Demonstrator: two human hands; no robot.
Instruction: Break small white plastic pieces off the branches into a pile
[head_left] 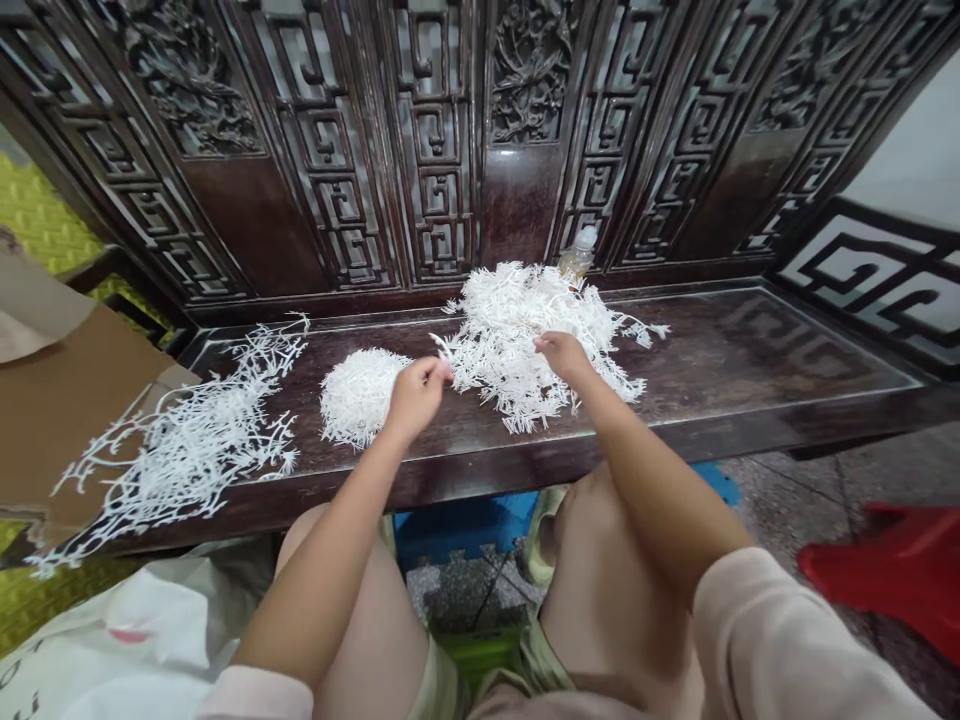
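Observation:
My left hand (416, 396) is closed in a pinch on a small white branched piece (440, 346), whose tip sticks up past the fingers. Over the large heap of white branched pieces (517, 310) hovers or rests my right hand (564, 356), thumb and finger pressed together; whatever they hold is too small to make out. Just left of my left hand sits a compact mound of short white pieces (362, 393). Farther left, long white branching strands (199, 440) lie tangled across the bench's edge.
The dark wooden bench (735, 350) has a carved openwork back (435, 130). A clear bottle (579, 252) stands behind the large heap. Brown cardboard (90, 370) and a white bag (142, 630) are at the left. A red plastic stool (892, 570) is at the lower right.

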